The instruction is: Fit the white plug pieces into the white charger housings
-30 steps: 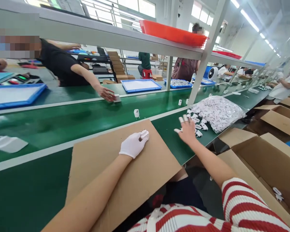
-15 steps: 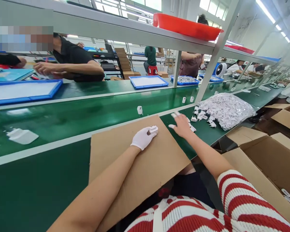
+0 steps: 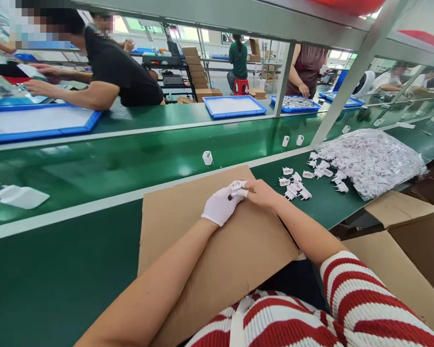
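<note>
My left hand [image 3: 218, 207], in a white glove, grips a small white plug adapter [image 3: 237, 185] above the cardboard sheet [image 3: 217, 270]. My right hand [image 3: 262, 193], with white covers on its fingertips, meets the left at the adapter, and its thumb and fingers close on it. Fingers partly hide the adapter. To the right of my hands, several loose white plug adapters [image 3: 296, 185] lie on the green bench, pins showing on some. Beside them rests a clear plastic bag [image 3: 379, 161] full of similar white pieces.
Beyond a pale rail runs a green belt [image 3: 148, 161] carrying spaced white adapters [image 3: 207, 158]. A slanted metal post [image 3: 358, 77] and shelf stand in front. Opposite sit blue-rimmed trays [image 3: 235, 106] and co-workers. Open cardboard boxes [image 3: 401, 265] are at lower right.
My right hand has moved left from beside the loose adapters to the adapter in my left hand. The view has shifted, and a co-worker opposite leans further forward.
</note>
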The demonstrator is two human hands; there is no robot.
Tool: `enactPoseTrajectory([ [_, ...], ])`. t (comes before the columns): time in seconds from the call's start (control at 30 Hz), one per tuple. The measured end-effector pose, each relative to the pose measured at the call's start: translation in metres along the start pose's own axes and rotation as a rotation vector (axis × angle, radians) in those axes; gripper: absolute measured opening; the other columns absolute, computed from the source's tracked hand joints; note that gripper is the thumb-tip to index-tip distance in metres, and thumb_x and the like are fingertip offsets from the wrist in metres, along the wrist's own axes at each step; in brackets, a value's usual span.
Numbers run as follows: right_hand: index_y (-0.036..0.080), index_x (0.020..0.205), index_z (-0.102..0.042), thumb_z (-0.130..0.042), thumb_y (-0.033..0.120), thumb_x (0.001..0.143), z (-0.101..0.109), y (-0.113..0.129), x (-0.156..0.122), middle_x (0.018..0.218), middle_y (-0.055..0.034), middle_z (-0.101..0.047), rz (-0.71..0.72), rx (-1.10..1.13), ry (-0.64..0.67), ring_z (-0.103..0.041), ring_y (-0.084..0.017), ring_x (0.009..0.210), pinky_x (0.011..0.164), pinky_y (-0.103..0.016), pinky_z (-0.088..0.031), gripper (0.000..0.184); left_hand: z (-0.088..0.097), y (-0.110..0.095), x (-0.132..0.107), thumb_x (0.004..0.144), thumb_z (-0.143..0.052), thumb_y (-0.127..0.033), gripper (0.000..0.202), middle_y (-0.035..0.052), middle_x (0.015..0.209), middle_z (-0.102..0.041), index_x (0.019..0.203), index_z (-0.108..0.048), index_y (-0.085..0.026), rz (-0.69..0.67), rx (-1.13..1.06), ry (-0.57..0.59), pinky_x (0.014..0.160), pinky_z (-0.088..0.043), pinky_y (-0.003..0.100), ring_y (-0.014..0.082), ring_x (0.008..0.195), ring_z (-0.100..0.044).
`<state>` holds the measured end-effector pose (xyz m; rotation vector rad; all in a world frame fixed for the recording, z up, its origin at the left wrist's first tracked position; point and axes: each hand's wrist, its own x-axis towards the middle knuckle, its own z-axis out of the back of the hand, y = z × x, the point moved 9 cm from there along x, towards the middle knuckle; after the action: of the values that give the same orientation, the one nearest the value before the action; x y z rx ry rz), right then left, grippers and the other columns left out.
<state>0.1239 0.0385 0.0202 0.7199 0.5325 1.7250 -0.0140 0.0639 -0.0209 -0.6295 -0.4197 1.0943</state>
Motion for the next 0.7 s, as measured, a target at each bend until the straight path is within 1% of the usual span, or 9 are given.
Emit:
enactPoseTrajectory([
  [0.1,0.022,0.066,-0.067,-0.066,0.009,0.094,-0.007,0.003,0.0,0.1,-0.0052,-0.084,0.051,-0.042,0.047,-0.067,-0.028,0.14,0.102,-0.035,-0.057,0.031,-0.001,0.001,-0.001,0.1,-0.067,-0.045,0.042,0.0047,0.128,-0.08,0.14,-0.074,-0.034,0.014,-0.008,-0.023,0.101,-0.059,0.039,0.0308,0.116,-0.075],
  [0.17,0.022,0.062,-0.062,-0.063,0.003,0.093,-0.008,0.001,0.0,0.099,-0.0085,-0.083,0.053,-0.107,0.013,-0.062,-0.028,0.147,0.106,-0.036,-0.057,0.036,-0.002,0.005,0.0,0.098,-0.069,-0.044,0.043,0.0064,0.128,-0.079,0.139,-0.075,-0.031,0.036,0.0,-0.05,0.104,-0.058,0.039,0.0314,0.118,-0.074],
  [0.23,0.022,0.065,-0.062,-0.06,0.0,0.092,-0.01,0.0,0.001,0.101,-0.0096,-0.083,0.072,-0.15,-0.011,-0.061,-0.027,0.149,0.112,-0.038,-0.055,0.035,-0.003,0.007,0.001,0.098,-0.07,-0.042,0.044,0.0075,0.129,-0.079,0.14,-0.074,-0.029,0.034,-0.004,-0.058,0.107,-0.057,0.04,0.0313,0.119,-0.073],
  [0.3,0.022,0.068,-0.064,-0.059,-0.002,0.09,-0.012,0.001,0.001,0.103,-0.0093,-0.083,0.094,-0.18,-0.023,-0.061,-0.026,0.148,0.117,-0.04,-0.052,0.034,-0.004,0.007,0.003,0.098,-0.071,-0.042,0.046,0.0065,0.13,-0.078,0.142,-0.073,-0.029,0.013,-0.028,-0.043,0.11,-0.056,0.04,0.0305,0.121,-0.073],
  [0.4,0.023,0.07,-0.067,-0.058,-0.003,0.089,-0.012,0.001,0.0,0.105,-0.008,-0.084,0.104,-0.209,-0.037,-0.063,-0.025,0.146,0.118,-0.04,-0.052,0.033,-0.003,0.006,0.004,0.097,-0.072,-0.041,0.048,0.0037,0.136,-0.077,0.144,-0.072,-0.032,-0.01,-0.072,-0.027,0.114,-0.055,0.039,0.0298,0.127,-0.071],
  [0.5,0.023,0.072,-0.07,-0.061,-0.001,0.09,-0.012,-0.002,-0.003,0.111,-0.0078,-0.084,0.063,-0.213,-0.047,-0.064,-0.026,0.144,0.112,-0.04,-0.056,0.031,-0.004,0.005,0.002,0.097,-0.072,-0.041,0.046,0.0046,0.138,-0.076,0.142,-0.073,-0.031,0.011,-0.07,-0.032,0.115,-0.054,0.041,0.0311,0.129,-0.07],
  [0.6,0.024,0.082,-0.077,-0.063,0.01,0.096,-0.015,-0.014,-0.007,0.129,-0.0073,-0.081,-0.065,-0.136,-0.081,-0.066,-0.027,0.142,0.103,-0.041,-0.061,0.024,-0.005,0.005,-0.002,0.1,-0.069,-0.04,0.049,0.009,0.141,-0.074,0.147,-0.069,-0.027,0.063,-0.023,-0.101,0.119,-0.052,0.044,0.0327,0.133,-0.068],
  [0.63,0.025,0.087,-0.079,-0.063,0.014,0.098,-0.016,-0.018,-0.008,0.134,-0.0067,-0.08,-0.101,-0.094,-0.097,-0.066,-0.027,0.142,0.102,-0.042,-0.062,0.023,-0.005,0.005,-0.003,0.101,-0.067,-0.04,0.048,0.01,0.141,-0.074,0.147,-0.069,-0.026,0.079,-0.003,-0.13,0.118,-0.052,0.044,0.0331,0.133,-0.068],
  [0.7,0.027,0.096,-0.083,-0.064,0.019,0.1,-0.019,-0.021,-0.007,0.136,-0.0055,-0.079,-0.123,-0.012,-0.116,-0.066,-0.027,0.142,0.108,-0.044,-0.059,0.021,-0.006,0.003,-0.004,0.102,-0.065,-0.04,0.043,0.0111,0.137,-0.076,0.143,-0.071,-0.026,0.099,0.027,-0.162,0.114,-0.055,0.044,0.0335,0.13,-0.07],
])
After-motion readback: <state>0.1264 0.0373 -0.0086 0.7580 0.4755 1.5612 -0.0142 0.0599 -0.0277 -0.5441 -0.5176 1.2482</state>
